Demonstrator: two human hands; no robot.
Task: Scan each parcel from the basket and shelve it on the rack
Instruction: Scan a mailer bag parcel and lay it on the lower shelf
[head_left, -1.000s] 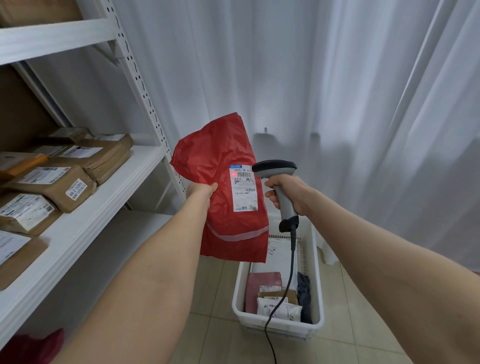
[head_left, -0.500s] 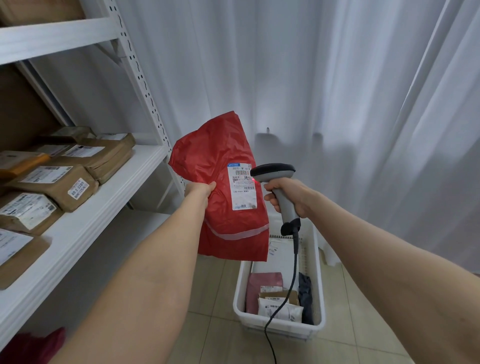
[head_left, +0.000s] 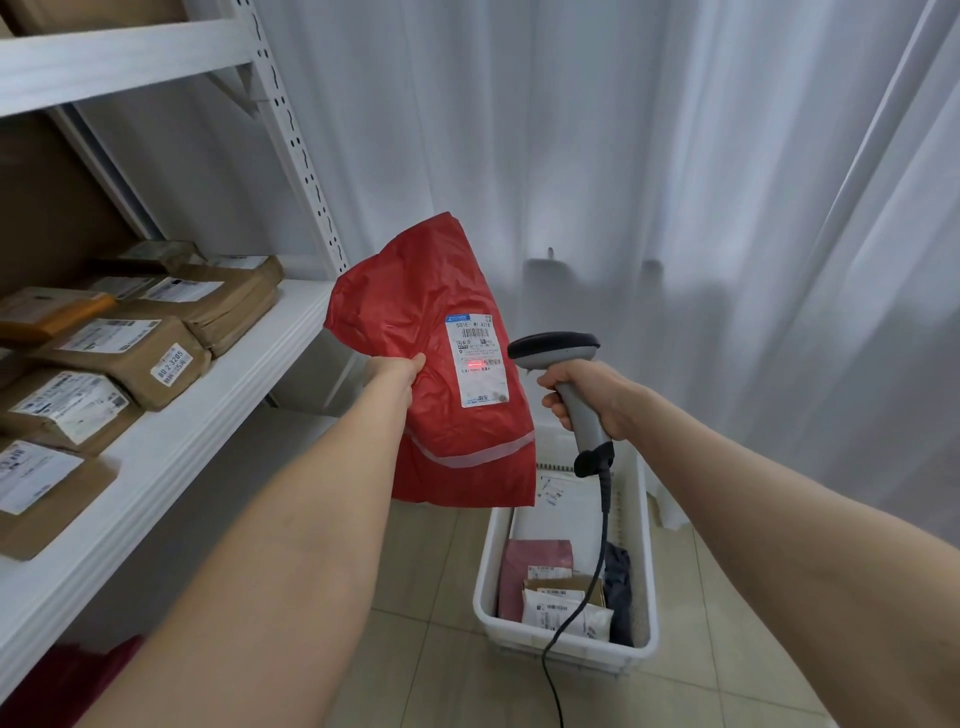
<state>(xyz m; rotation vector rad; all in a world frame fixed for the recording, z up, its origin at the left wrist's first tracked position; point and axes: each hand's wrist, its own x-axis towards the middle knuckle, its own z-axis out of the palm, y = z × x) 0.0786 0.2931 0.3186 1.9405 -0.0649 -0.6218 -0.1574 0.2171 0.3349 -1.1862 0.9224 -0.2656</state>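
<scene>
My left hand (head_left: 393, 371) grips the left edge of a red plastic parcel (head_left: 441, 431), held upright in mid air with its white label facing me. A red scan line glows across the label's barcode (head_left: 478, 366). My right hand (head_left: 587, 395) grips the handle of a grey barcode scanner (head_left: 558, 351), whose head points at the label from the right, a short gap away. Below, a white basket (head_left: 647, 587) on the floor holds several more parcels. The white rack (head_left: 208, 395) stands to my left.
Several brown paper parcels (head_left: 130, 353) with white labels lie on the rack's middle shelf, leaving a bare strip along its front edge. The scanner's black cable (head_left: 597, 571) hangs down over the basket. White curtains hang behind. A red parcel (head_left: 78, 670) lies on the lower shelf.
The scanner has drawn slightly back to the right and down from the parcel, and the red scan line now sits lower on the label's barcode. The parcel is held almost still.
</scene>
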